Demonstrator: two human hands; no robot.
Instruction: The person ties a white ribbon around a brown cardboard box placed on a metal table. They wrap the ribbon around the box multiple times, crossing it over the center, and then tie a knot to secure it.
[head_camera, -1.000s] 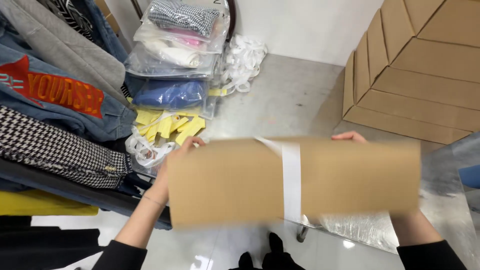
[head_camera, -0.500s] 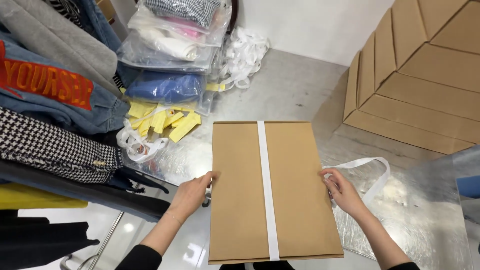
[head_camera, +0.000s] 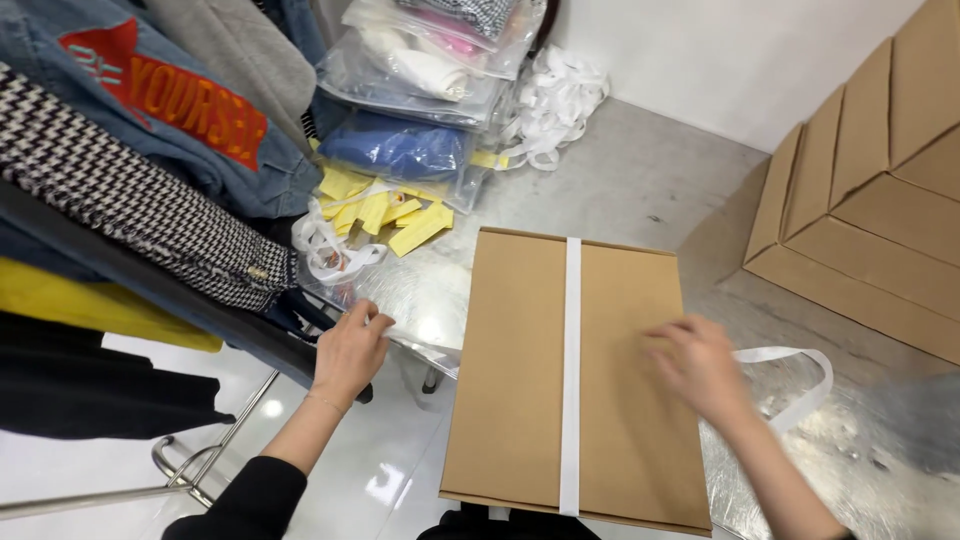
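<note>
Flat brown cardboard mailer with white centre strip (head_camera: 570, 375) lies on shiny metal table (head_camera: 640, 180), overhanging near edge. Right hand (head_camera: 700, 365), blurred, fingers spread, seemingly resting flat on mailer's right half. Left hand (head_camera: 350, 350) loose, unclenched, holding nothing, just left of mailer.

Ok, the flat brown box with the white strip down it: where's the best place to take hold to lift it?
Probably by the two long side edges, one hand from each side. The brown box lies flat, its near end overhanging the metal table, so fingers could slip under there. The left edge is free beside the left hand; the right hand already rests on top near the right edge. Avoid lifting by the white strip.
</note>
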